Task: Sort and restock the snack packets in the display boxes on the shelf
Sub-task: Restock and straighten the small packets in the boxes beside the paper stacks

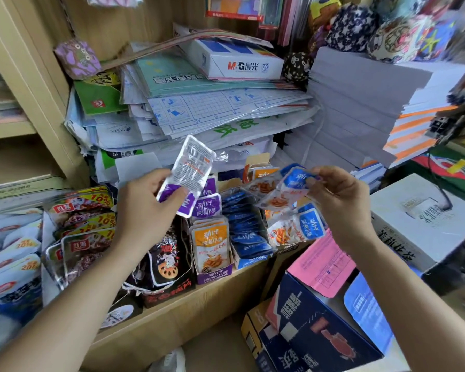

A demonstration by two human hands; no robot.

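Observation:
My left hand (148,208) grips a purple-and-clear snack packet (189,167) by its lower end, held up above the purple display box (212,275). That box holds orange and purple packets standing upright. My right hand (338,200) pinches a blue-topped snack packet (287,187) over the blue display box (250,261), which is packed with dark blue packets. More blue-and-white packets (295,230) lie just right of that box. A black display box (167,291) with dark packets stands left of the purple one.
Red and silver packets (83,226) and white bags (11,267) fill the shelf's left side. Stacked paper and folders (199,108) rise behind the boxes. A dark blue carton (314,328) with a pink sheet stands below right, beside a white carton (424,218).

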